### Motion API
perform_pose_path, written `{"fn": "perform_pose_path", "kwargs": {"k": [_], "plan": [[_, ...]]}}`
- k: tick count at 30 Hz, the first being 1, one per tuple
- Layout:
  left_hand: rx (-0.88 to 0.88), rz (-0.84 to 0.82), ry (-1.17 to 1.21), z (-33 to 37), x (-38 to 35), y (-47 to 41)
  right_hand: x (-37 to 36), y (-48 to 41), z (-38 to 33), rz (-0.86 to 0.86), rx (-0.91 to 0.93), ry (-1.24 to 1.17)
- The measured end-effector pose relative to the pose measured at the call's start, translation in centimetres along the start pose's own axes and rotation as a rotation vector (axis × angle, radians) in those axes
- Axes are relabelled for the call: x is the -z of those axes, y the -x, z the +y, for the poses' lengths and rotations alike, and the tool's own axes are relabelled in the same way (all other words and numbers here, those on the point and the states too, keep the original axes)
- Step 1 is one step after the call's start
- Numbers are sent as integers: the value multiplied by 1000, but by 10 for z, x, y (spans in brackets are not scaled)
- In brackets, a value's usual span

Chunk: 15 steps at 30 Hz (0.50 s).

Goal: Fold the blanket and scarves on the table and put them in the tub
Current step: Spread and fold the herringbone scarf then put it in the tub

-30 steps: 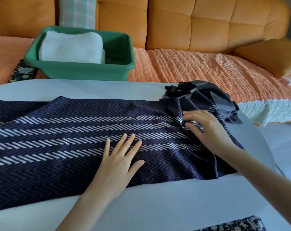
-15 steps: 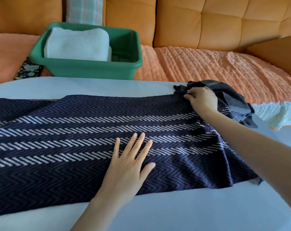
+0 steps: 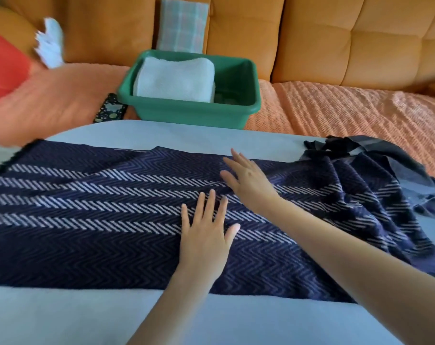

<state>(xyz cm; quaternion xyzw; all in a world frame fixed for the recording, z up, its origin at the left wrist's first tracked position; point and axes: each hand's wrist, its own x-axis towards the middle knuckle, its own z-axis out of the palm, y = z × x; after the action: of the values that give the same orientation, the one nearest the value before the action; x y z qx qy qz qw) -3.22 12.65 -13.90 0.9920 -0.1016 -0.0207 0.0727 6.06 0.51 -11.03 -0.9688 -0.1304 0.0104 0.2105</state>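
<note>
Blanket (image 3: 174, 79) lay folded in tub (image 3: 194, 114). Navy scarf (image 3: 87, 215) lay unfolded under left hand (image 3: 206, 241) and right hand (image 3: 248, 181), both flat, fingers spread. Grey scarf (image 3: 395, 155) lay bunched, far right.

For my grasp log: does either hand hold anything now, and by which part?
Nothing is held. The left hand lies flat on the dark striped scarf, fingers spread; the right hand is open over it, fingers straight.

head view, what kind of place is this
Most likely a living room in a home. An orange tufted sofa with a woven orange throw stands behind a pale table, and a green tub holding a folded white blanket sits on the sofa seat.
</note>
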Motion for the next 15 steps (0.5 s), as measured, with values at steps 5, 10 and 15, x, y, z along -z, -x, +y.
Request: {"fn": "perform_pose_path", "kwargs": {"k": [5,10,15], "plan": [[248,17,-10,-70,10,-10,-48,-10,-30,-164,27,208],[370,-9,58,-113,17,-12,-43,-19,-43,-76,48,292],[356,46,78,-115,14,-13,-57,13,-65,-227,362,210]]}}
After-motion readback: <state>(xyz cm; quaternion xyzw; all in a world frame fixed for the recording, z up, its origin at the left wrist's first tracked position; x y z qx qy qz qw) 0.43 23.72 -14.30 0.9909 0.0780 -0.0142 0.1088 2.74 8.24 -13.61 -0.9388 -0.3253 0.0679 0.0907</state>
